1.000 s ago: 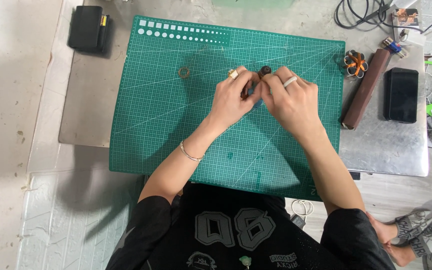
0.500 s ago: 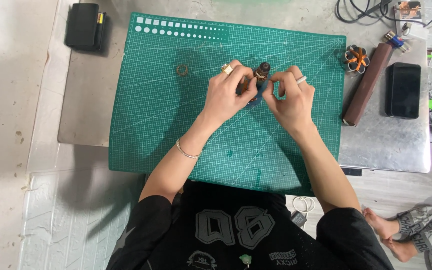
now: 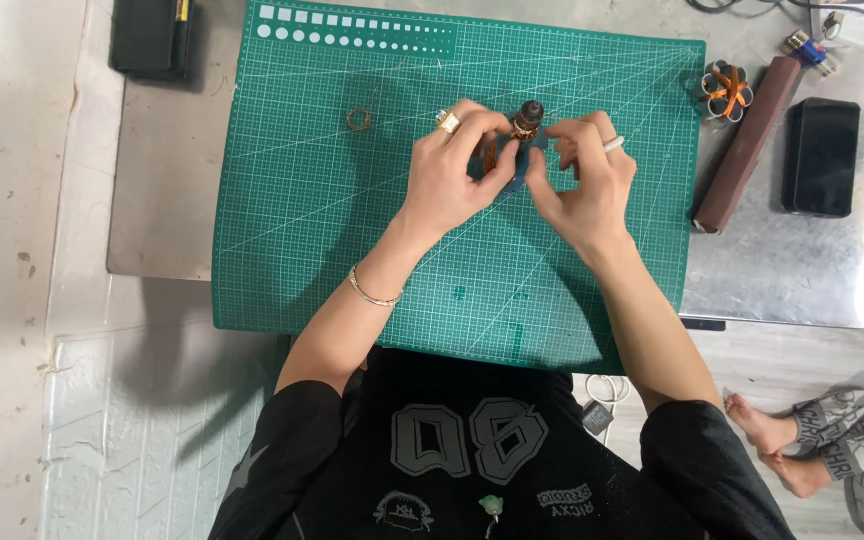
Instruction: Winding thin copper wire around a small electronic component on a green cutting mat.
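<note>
— Where's that small copper-wound part (image 3: 524, 125)?
— Between both hands, above the green mat (image 3: 302, 230), its long axis pointing away from the person.
— Who's holding it?
— Left hand (image 3: 457, 170) grips it; right hand (image 3: 582, 180) pinches alongside, equally near.

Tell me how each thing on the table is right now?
Small motor part with copper winding: held upright above the mat, pinched from both sides.
Left hand: fingers closed on the part.
Right hand: fingers closed on the part.
Green cutting mat: lying flat.
Copper ring: lying loose on the mat.
Phone: screen dark.
</note>
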